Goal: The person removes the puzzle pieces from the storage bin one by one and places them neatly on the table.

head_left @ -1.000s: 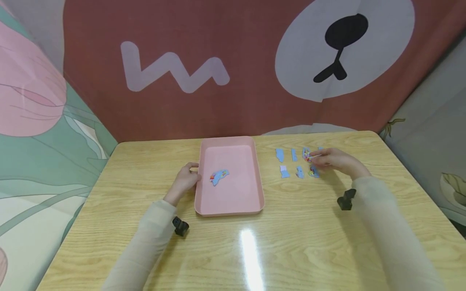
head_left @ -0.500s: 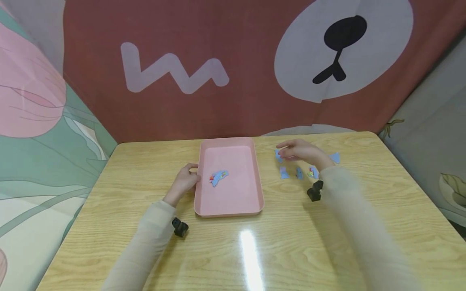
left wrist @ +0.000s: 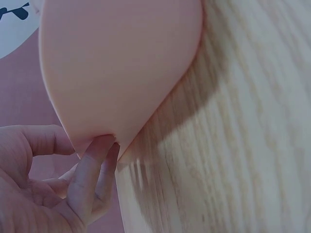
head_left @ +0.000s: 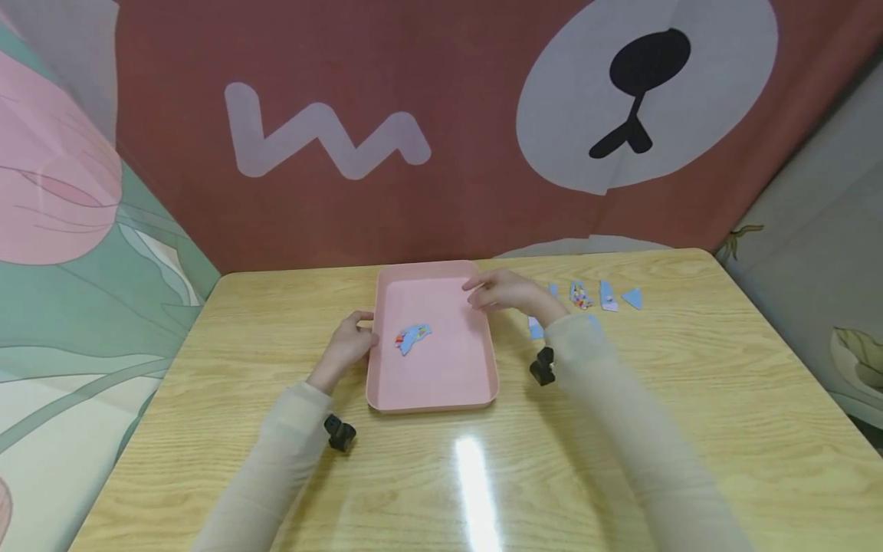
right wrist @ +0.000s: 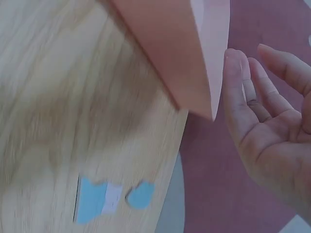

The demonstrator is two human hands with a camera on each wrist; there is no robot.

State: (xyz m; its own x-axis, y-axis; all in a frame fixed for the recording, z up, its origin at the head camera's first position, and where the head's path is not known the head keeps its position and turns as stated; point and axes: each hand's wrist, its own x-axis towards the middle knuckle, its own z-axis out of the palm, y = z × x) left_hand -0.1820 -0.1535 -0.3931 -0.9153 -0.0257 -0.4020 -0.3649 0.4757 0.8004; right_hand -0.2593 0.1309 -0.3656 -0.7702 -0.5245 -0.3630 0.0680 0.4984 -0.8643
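My left hand (head_left: pixel 347 345) pinches the left wall of a shallow pink tray (head_left: pixel 441 383). In the left wrist view its fingertips (left wrist: pixel 104 143) press the outside of the tray wall. A flat blue puzzle piece (head_left: pixel 414 337) with multicoloured print lies inside the tray, left of its middle. My right hand (head_left: pixel 513 295) hovers at the tray's right rim, its fingertips reaching over the edge. The right wrist view shows that hand's fingers (right wrist: pixel 238 97) loosely extended, with nothing seen between them.
Several blue puzzle pieces lie right of the tray, among them a printed one (head_left: pixel 579 294) and a triangular one (head_left: pixel 632 298). My right hand and sleeve partly cover others. The wooden table (head_left: pixel 386 475) meets a reddish-brown curtain (head_left: pixel 469 199) at the back.
My right hand has swept left, from above the puzzle pieces to the tray's right rim, uncovering pieces on the right. My left hand and the tray look unmoved.
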